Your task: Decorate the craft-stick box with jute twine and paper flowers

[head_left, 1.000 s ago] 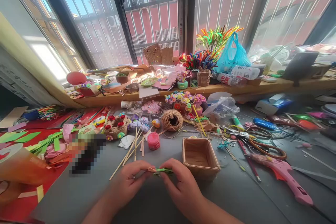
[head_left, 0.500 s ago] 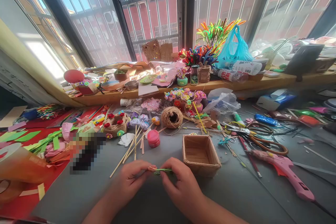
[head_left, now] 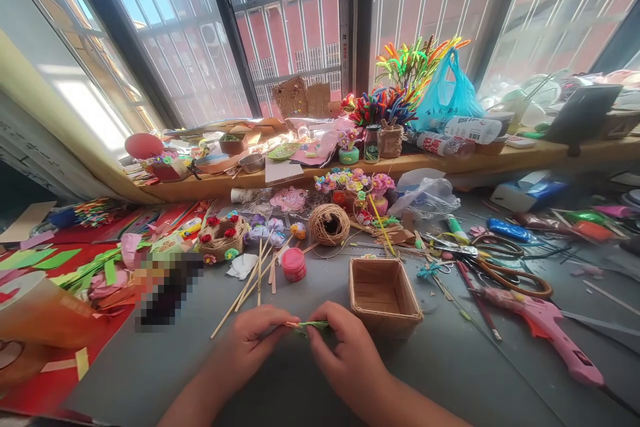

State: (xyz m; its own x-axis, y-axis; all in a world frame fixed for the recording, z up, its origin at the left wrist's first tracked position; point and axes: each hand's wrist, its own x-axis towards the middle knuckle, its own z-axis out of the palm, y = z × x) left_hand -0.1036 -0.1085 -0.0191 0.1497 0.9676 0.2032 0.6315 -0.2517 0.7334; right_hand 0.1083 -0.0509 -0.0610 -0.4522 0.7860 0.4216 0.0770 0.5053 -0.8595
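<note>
Over the grey table, my left hand (head_left: 256,339) pinches the orange end of a small craft piece (head_left: 306,325). My right hand (head_left: 344,341) is closed on its thin green strands, so the piece spans both sets of fingertips. Its exact kind is too small to make out. Just beyond my right hand stands a brown square box (head_left: 385,293), open at the top. A pink-lidded jar (head_left: 293,265) is a little beyond my fingers, with thin wooden sticks (head_left: 247,280) lying to its left.
A ball of twine (head_left: 329,224) and a twine basket with red roses (head_left: 221,238) sit farther back. To the right lie scissors (head_left: 520,278) and a pink glue gun (head_left: 555,327) with its cord. Coloured paper strips (head_left: 55,259) cover the left side.
Both hands keep their pinch on the orange and green piece, nearly still. The whole view has shifted very slightly.
</note>
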